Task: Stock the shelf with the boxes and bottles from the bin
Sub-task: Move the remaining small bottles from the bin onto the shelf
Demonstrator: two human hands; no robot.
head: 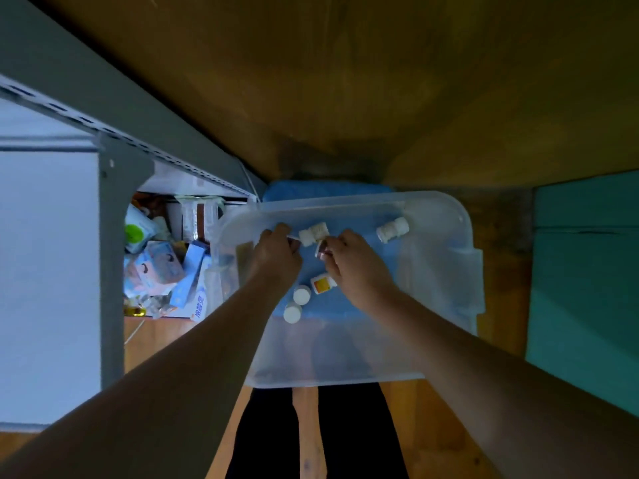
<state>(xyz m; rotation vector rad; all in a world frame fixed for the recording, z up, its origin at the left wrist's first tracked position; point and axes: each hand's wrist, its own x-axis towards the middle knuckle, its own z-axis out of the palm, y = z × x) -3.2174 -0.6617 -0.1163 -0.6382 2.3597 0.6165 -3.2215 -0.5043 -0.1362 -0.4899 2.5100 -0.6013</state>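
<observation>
- I am watching both hands reaching into the clear bin (463, 236) at the centre of the view; the shelf (110, 209) is standing off at nine o'clock, its lower level already crowded with packets (155, 267).
- The left hand (276, 257) is curling over something small at the bin's eleven o'clock; its fingertips are blurred, so I cannot tell what it is holding.
- The right hand (356, 267) is pinching a small dark-capped bottle (321, 251).
- White bottles (313, 234) are lying loose, another (392, 229) at one o'clock, and several (301, 294) at six o'clock.
- I am judging them light, stiff and smooth, likely to roll; gripping round the body looks safest.
- Labels are too blurred to read.
</observation>
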